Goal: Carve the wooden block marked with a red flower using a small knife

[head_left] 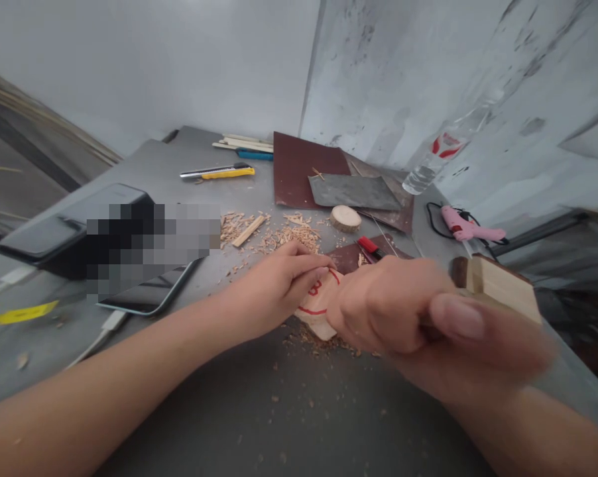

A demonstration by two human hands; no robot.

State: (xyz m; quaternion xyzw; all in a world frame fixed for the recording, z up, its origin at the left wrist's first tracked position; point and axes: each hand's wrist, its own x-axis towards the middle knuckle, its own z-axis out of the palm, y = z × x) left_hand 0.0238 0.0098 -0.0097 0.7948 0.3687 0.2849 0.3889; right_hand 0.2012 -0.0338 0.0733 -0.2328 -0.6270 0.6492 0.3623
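A pale piece of wood (pixel 319 303), marked in red with a curved line and a character like a B, sits low over the table among shavings. My left hand (pixel 274 281) grips it from the left, thumb and fingers at its far edge. On its right side my right hand (pixel 393 308) is closed in a fist against it, hiding part of the wood. Motion smears the thumb of that fist, and whatever is inside it is hidden. Wood shavings (pixel 292 235) lie just beyond my hands, with a small stick (pixel 248 230) among them.
Beyond are a round wood slice (pixel 345 218), a red marker (pixel 370 248), sandpaper sheets (pixel 303 169) and a yellow utility knife (pixel 228 172). A pink glue gun (pixel 471 226), a wooden block (pixel 502 285) and a water bottle (pixel 443 149) stand right; a phone (pixel 154 295) lies left.
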